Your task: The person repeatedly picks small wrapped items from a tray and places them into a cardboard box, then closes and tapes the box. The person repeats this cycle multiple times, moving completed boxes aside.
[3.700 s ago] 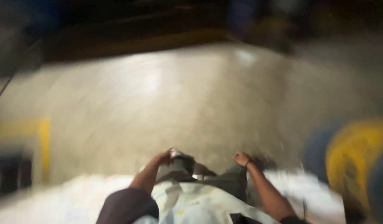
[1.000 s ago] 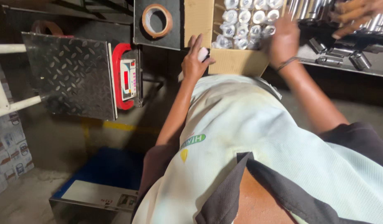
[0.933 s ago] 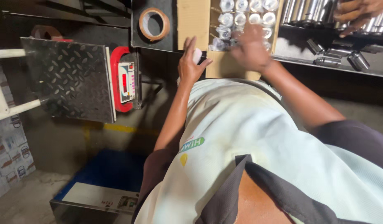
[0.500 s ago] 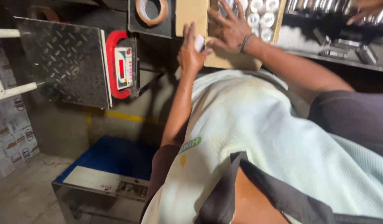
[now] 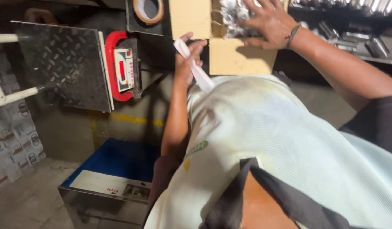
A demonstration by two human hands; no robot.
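Strip (image 5: 195, 68), white and flat, is pinched in the left hand (image 5: 186, 59), slanting down from the fingertips toward the shirt (image 5: 264, 140). Just beside it, the right hand (image 5: 264, 21) lies spread, fingers wide, on the shiny metal parts (image 5: 230, 15) packed in the box (image 5: 230, 59), pressing rather than gripping. A tape roll (image 5: 148, 8) sits left of the box, a red-framed scale (image 5: 121, 68) below that, and more metal parts (image 5: 365, 38) on the right.

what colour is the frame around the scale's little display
Red, a rounded frame around the pale display panel; clearest in the head view.
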